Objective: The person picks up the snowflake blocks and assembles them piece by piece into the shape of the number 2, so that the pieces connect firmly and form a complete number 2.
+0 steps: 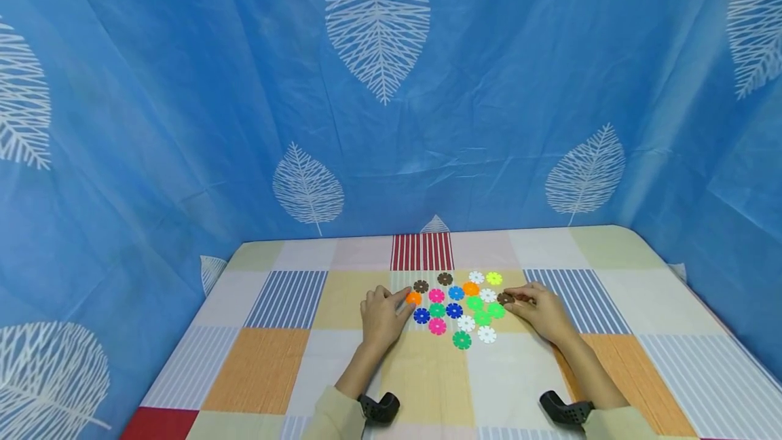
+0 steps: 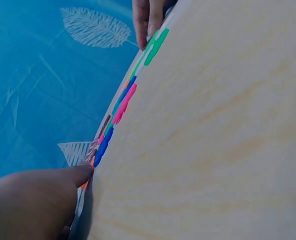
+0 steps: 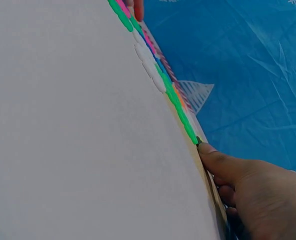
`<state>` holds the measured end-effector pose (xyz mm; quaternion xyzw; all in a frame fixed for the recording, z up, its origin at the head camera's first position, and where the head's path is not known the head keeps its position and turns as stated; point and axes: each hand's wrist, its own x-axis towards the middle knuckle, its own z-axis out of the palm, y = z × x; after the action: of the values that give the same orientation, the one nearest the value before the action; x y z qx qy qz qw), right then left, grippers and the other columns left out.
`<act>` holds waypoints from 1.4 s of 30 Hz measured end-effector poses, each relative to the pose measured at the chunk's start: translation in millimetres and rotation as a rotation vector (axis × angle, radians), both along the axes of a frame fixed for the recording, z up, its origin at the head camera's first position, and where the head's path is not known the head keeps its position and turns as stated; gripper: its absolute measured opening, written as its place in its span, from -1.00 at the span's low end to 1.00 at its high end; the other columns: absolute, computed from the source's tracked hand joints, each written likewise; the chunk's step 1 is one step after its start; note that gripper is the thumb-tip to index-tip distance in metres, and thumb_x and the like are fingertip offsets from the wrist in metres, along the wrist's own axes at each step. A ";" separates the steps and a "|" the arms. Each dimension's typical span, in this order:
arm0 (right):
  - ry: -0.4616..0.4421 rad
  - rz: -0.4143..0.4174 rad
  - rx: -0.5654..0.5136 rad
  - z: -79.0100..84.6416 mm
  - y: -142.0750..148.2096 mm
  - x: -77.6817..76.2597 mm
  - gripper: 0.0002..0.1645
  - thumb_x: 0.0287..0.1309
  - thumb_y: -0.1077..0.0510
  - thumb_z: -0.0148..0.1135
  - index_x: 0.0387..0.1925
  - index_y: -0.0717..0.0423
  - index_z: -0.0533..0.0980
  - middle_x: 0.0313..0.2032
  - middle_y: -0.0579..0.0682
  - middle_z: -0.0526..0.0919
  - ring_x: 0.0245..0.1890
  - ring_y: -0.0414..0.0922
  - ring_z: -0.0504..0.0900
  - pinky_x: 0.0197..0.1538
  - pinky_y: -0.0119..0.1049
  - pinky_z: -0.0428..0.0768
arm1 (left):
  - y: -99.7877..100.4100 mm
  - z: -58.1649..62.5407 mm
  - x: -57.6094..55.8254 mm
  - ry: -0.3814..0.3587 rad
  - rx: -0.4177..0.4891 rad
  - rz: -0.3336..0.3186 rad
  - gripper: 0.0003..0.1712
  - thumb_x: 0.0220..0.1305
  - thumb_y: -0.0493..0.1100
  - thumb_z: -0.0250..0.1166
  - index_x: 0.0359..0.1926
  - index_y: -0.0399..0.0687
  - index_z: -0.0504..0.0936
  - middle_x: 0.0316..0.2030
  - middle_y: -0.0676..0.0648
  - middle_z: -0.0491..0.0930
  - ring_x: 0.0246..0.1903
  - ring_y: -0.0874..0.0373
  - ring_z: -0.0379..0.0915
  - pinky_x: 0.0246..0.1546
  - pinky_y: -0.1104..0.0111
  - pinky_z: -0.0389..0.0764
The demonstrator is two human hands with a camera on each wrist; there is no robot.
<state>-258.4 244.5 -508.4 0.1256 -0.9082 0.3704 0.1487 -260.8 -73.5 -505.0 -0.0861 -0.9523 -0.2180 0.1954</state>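
Note:
Flat plastic snowflake discs with notched edges lie in a loose cluster on the cloth. At its left edge my left hand pinches an orange snowflake disc between thumb and forefinger. On the opposite side, my right hand holds a brown snowflake disc by its rim with thumb and forefinger. A dark blue disc sits just below the orange one, and a bright green disc beside the brown one. In the right wrist view the right thumb covers most of the brown disc.
A patchwork tablecloth covers the table. Among the other discs are pink, white, yellow and teal green ones. A blue curtain with white leaves hangs behind and at both sides.

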 end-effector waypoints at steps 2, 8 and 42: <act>0.000 -0.002 -0.003 0.0 -0.2 0.6 -0.66 0.03 0.08 0.35 -0.13 0.13 0.62 -0.25 0.00 0.58 -0.24 -0.02 0.50 -0.22 -0.10 0.51 | 0.7 -0.3 0.8 0.009 -0.021 0.006 -0.62 0.08 0.13 0.31 -0.05 0.21 0.66 -0.44 0.02 0.34 -0.42 0.15 0.15 -0.42 0.34 0.15; 0.016 0.000 -0.010 -1.2 -0.3 1.0 -0.67 0.03 0.11 0.35 -0.13 0.11 0.61 -0.28 -0.03 0.56 -0.28 -0.06 0.48 -0.27 -0.17 0.49 | 0.9 -1.9 0.4 0.009 0.010 0.012 -0.65 0.05 0.12 0.35 -0.11 0.23 0.69 -0.44 0.03 0.37 -0.42 0.15 0.18 -0.43 0.35 0.15; -0.021 0.356 -0.678 11.2 -81.5 20.0 -0.84 0.07 0.41 0.22 -0.29 0.44 0.45 -0.36 0.29 0.60 -0.38 -0.12 0.66 -0.30 -0.25 0.63 | 35.3 37.2 31.2 -0.472 1.158 -0.512 -0.79 0.29 -0.45 0.02 -0.11 -0.48 0.24 -0.55 -0.21 0.39 -0.68 0.25 0.26 -0.64 0.56 0.36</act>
<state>-238.3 162.9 -497.2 0.2213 -0.6996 0.6711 0.1058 -229.6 -38.2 -467.8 -0.1407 -0.6484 -0.7457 -0.0609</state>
